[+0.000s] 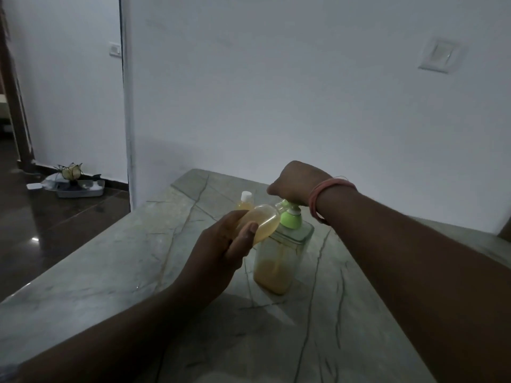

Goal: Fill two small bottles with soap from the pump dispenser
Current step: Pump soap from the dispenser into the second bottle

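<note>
A clear square pump dispenser (279, 258) with a green pump top stands mid-table, with orange soap low in its base. My right hand (294, 183) is closed over the pump head from above. My left hand (221, 241) holds a small clear bottle (262, 221) tilted on its side, its open neck against the pump nozzle; orange soap lies inside it. A second small bottle (245, 201) with a white cap and orange soap stands upright just behind, partly hidden by the held bottle.
The grey-green marble table (110, 272) runs to a white wall at the back; its left edge drops to a dark glossy floor. A tray with a small plant (74, 181) sits on that floor far left. A switch plate (439, 56) is on the wall.
</note>
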`<state>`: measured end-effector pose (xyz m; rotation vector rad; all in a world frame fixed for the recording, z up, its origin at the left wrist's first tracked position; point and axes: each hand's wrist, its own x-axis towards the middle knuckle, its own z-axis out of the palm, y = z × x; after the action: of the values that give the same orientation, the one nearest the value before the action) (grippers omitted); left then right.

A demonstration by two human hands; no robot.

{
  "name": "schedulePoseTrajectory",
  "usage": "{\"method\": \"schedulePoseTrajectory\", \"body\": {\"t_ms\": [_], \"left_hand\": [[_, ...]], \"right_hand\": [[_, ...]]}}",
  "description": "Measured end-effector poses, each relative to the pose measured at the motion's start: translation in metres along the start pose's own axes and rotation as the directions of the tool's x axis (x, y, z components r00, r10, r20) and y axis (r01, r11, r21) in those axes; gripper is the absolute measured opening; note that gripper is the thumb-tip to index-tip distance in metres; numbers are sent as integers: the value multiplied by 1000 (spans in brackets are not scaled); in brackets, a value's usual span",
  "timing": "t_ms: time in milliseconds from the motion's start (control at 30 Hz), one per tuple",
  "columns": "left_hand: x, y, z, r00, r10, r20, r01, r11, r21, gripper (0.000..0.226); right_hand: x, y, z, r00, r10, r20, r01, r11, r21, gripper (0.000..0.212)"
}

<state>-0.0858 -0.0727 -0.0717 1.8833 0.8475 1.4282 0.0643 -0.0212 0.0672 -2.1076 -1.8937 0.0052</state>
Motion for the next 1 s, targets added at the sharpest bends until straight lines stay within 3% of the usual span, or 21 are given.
{"method": "schedulePoseTrajectory", "body": {"t_ms": [133, 400, 567, 733, 933, 1000], "left_hand": [[2, -1, 1, 1000, 8, 2, -8, 1000, -10, 27], [0, 2, 0, 1000, 7, -6, -7, 1000, 28, 20], [1, 0, 1, 1000, 16, -5, -15, 1000, 26, 21], [1, -1, 2, 1000, 14, -4, -14, 999, 31, 16], [0, 0, 2, 1000, 1, -5, -1, 1000, -6, 26], [1, -2, 2, 1000, 1, 0, -1, 1000, -11, 22]], "right_hand": [[3, 5, 5, 997, 58, -55, -51, 992, 116, 24], [2, 2, 3, 999, 47, 6, -47, 995, 93, 24], [-1, 6, 5, 994, 95, -49, -81, 970, 231, 27], [2, 3, 3, 998, 66, 1, -66, 991, 118, 24], [3, 10, 7, 998, 67, -17, -61, 968, 242, 27], [2, 8, 8, 998, 65, 20, -67, 980, 188, 27]]}}
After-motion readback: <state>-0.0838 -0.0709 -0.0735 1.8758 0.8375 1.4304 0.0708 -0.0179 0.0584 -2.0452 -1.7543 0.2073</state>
